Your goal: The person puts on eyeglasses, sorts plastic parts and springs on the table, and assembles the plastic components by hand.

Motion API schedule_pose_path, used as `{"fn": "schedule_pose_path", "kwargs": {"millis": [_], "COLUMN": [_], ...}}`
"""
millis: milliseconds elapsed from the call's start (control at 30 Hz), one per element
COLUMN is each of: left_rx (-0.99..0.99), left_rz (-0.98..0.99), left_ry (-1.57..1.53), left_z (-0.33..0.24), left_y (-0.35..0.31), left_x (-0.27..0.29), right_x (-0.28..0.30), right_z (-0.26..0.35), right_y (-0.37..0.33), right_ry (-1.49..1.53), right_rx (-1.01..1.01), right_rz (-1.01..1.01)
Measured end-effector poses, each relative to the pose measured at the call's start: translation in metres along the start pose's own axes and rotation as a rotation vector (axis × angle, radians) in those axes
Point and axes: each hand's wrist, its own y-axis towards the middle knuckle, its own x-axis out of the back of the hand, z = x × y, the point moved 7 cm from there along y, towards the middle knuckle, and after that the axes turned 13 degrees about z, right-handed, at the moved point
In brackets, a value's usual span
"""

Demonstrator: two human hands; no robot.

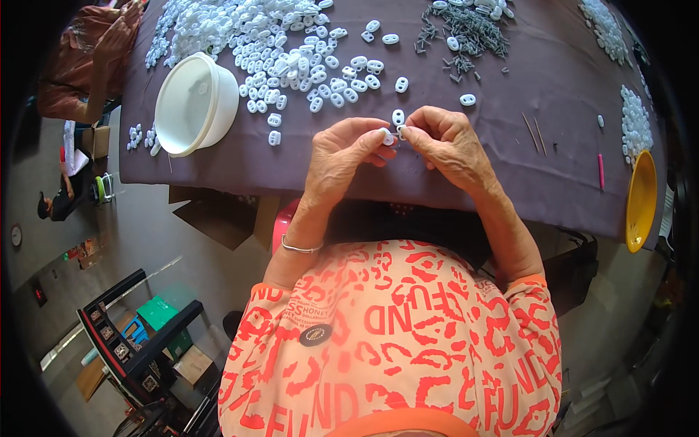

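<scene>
My left hand is closed in a pinch on a small white plastic cord-lock piece near the table's front edge. Facing it, my right hand pinches another small whitish piece between thumb and forefinger; its exact shape is partly hidden. The fingertips of both hands are close together. Just beyond them lies a loose white two-holed cord lock. A large heap of similar white pieces spreads at the far left, and a pile of small grey springs lies at the far right.
A white round tub stands tilted-looking at left. On the right are thin sticks, a pink pen-like tool, more white pieces and a yellow bowl at the table edge. Another person's arm shows at far left.
</scene>
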Motion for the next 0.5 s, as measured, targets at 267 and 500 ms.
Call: {"fn": "schedule_pose_path", "kwargs": {"millis": [267,500], "left_rx": [-0.017,-0.013], "left_rz": [-0.007,-0.009], "left_ry": [0.040,0.084], "left_z": [-0.0004,-0.0007], "left_y": [0.0005,0.0004], "left_x": [-0.0016,-0.0030], "right_x": [0.0029,0.0023], "right_z": [0.0031,0.0071], "right_y": [0.0028,0.0063], "right_ry": [-0.081,-0.141], "right_rx": [0.003,0.026], "right_rz": [0.023,0.060]}}
